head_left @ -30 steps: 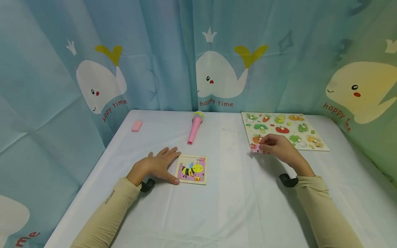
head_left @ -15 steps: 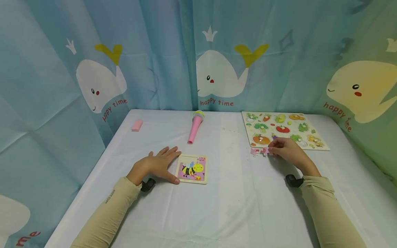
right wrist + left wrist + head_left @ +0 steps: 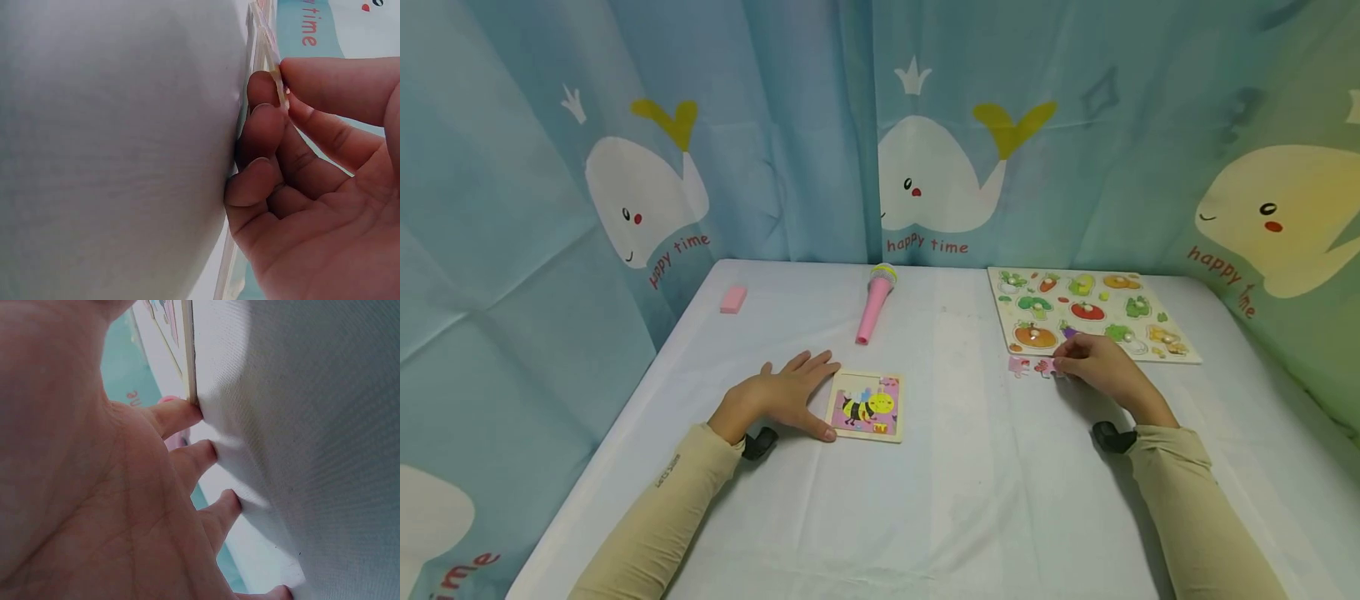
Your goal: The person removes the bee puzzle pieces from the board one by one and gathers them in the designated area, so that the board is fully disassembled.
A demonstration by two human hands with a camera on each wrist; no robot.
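In the head view, my left hand (image 3: 786,398) rests with spread fingers at the left side of a square wooden bee puzzle (image 3: 868,410). The left wrist view shows the index fingertip touching the puzzle's frame (image 3: 190,356), the other fingertips on the tablecloth. Over to the right, my right hand (image 3: 1093,371) pinches a thin pink puzzle piece (image 3: 1045,367) between thumb and fingers, low over the cloth. Its edge (image 3: 272,59) shows in the right wrist view. Another pink puzzle piece (image 3: 1018,366) lies just left of it.
Behind the right hand lies a wooden vegetable peg puzzle board (image 3: 1101,332). A pink toy microphone (image 3: 872,310) lies at the back middle, and a pink block (image 3: 733,299) at the back left. A whale-print curtain (image 3: 805,150) borders the white-covered table (image 3: 955,500).
My right hand has moved right and lower along the board's front edge, and a pink puzzle piece now shows on the cloth to its left. The left hand has stayed put.
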